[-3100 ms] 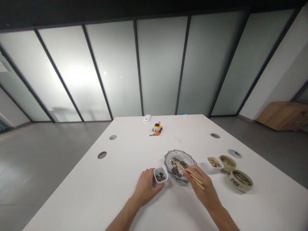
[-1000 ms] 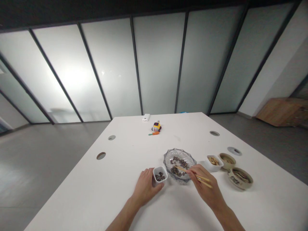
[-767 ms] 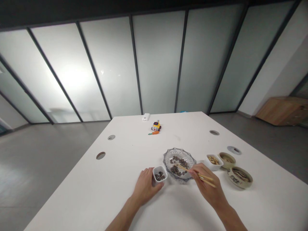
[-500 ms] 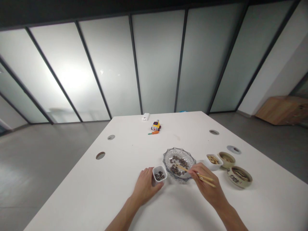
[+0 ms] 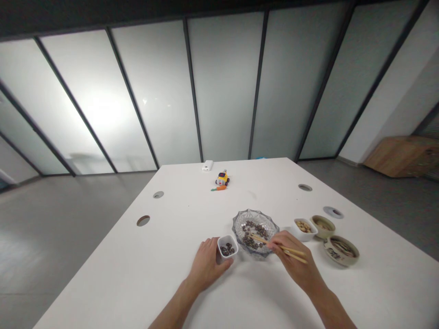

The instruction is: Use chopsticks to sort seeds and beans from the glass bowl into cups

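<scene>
My left hand (image 5: pixel 207 265) is wrapped round a small white square cup (image 5: pixel 227 237), which has several dark brown beans (image 5: pixel 227 249) in it. A pair of wooden chopsticks (image 5: pixel 293 254) is gripped in my right hand (image 5: pixel 295 262). Their tips reach into a clear glass bowl (image 5: pixel 272 223) with a scalloped rim, among many dark beans (image 5: pixel 252 225) spread over its bottom. Whether the tips pinch a bean is too small to tell. The cup stands just left of the glass bowl, near its rim.
Right of the glass bowl stand a white dish (image 5: pixel 304 236) of pale nuts, a small greenish bowl (image 5: pixel 322 221) and a patterned bowl (image 5: pixel 339 258) with dark strips. Farther back lie a toy car (image 5: pixel 222 178), a toy carrot (image 5: pixel 219 188) and a white box (image 5: pixel 207 166). Round holes pierce the white table (image 5: pixel 164 256).
The chopsticks and my right hand have shifted very slightly at the glass bowl. My left hand stays on the cup.
</scene>
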Motion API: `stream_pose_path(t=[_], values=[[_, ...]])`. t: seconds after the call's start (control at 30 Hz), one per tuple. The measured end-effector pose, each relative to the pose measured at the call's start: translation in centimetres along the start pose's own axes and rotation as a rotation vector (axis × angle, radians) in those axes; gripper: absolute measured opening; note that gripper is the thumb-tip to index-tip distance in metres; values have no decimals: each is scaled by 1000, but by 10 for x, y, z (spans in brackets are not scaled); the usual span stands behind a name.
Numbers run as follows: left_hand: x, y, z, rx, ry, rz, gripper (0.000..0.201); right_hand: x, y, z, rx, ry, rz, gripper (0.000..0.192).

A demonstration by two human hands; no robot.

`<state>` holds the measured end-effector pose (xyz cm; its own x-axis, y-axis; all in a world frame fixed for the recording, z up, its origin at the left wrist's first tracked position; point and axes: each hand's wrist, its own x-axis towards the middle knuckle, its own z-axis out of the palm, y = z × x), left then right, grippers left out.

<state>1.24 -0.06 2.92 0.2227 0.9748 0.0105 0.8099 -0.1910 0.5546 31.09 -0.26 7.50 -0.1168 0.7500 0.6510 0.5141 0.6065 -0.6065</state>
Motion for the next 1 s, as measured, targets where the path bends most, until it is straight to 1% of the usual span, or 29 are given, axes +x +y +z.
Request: stream_pose_path(t=[0.17, 0.3, 0.43, 0.63, 0.77, 0.87, 1.0], values=[[0, -1, 0, 7, -3, -3, 33, 0, -2, -3, 67, -52, 15, 44], [0, -2, 1, -4, 15, 2, 32, 0, -4, -4, 80, -79, -10, 39], [-1, -2, 0, -24, 27, 21, 33, 0, -3, -4, 63, -29, -55, 36], [-1, -2, 0, -31, 25, 22, 33, -1, 1, -4, 7, 60, -63, 36], [-1, -1, 0, -34, 24, 19, 33, -3, 4, 1, -2, 96, -67, 33], [-1, -1, 0, -29, 19, 22, 33, -4, 6, 8, 12, 99, -68, 32], [-1, -2, 1, -30, 31, 28, 32, -6, 9, 16, 16, 67, -117, 26]])
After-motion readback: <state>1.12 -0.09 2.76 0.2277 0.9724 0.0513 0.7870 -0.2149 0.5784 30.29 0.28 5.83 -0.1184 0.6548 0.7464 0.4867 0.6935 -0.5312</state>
